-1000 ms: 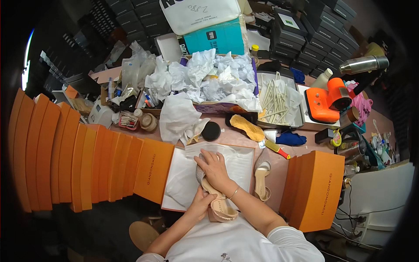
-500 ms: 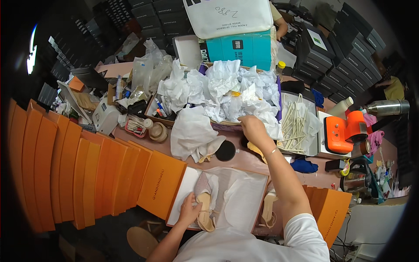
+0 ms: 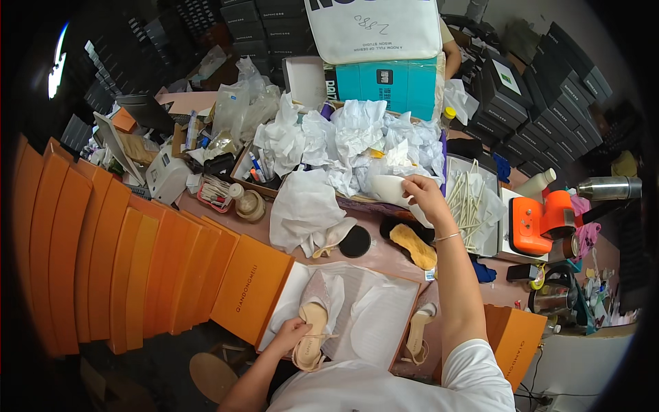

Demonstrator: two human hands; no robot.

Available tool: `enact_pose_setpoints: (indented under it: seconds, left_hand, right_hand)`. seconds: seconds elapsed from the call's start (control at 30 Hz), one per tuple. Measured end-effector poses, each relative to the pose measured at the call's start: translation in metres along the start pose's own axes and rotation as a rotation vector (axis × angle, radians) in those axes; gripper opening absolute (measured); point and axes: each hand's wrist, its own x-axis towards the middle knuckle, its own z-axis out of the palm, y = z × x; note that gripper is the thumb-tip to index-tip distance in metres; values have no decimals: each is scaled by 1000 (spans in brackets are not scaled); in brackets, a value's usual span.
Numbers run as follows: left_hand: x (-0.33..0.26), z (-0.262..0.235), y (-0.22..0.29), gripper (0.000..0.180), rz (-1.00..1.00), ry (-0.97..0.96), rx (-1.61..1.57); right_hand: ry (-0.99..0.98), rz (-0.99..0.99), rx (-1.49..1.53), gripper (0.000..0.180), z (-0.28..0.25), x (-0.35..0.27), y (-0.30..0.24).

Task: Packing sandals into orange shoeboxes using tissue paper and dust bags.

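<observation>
My left hand (image 3: 291, 336) grips a pale pointed shoe (image 3: 314, 318) by its side, near the thin ankle strap. The shoe has a glittery toe and a beige insole. It is over an open shoebox (image 3: 384, 276) lined with white tissue paper. The matching shoe (image 3: 417, 335) lies just right of that box, partly hidden by my right arm. My right hand (image 3: 425, 197) pinches a smooth white wad of paper (image 3: 388, 189) at the front edge of a carton heaped with crumpled white paper (image 3: 357, 130).
Orange shoeboxes (image 3: 137, 275) stand in a row at left, and another (image 3: 515, 343) at right. A round black lid (image 3: 355, 242) and a yellow-brown pad (image 3: 414, 247) lie on the table. White sticks fill a tray (image 3: 469, 206); beyond is an orange device (image 3: 532, 223).
My right hand has drawn a white paper wad out of the heap, toward me. My left hand has closed on the shoe and shifted it slightly. The yellow-brown pad shows more fully.
</observation>
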Motion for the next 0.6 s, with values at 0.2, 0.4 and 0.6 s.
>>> enact_pose_setpoints:
  seconds: [0.2, 0.4, 0.6]
  left_hand:
    - [-36, 30, 62, 27, 56, -130, -260]
    - [-49, 73, 46, 35, 179, -12, -295]
    - [-81, 88, 31, 46, 200, -142, -274]
  right_hand:
    - [-110, 140, 540, 13, 39, -107, 16]
    - [-195, 140, 313, 23, 101, -250, 17]
    - [-232, -283, -330, 30, 130, -307, 20]
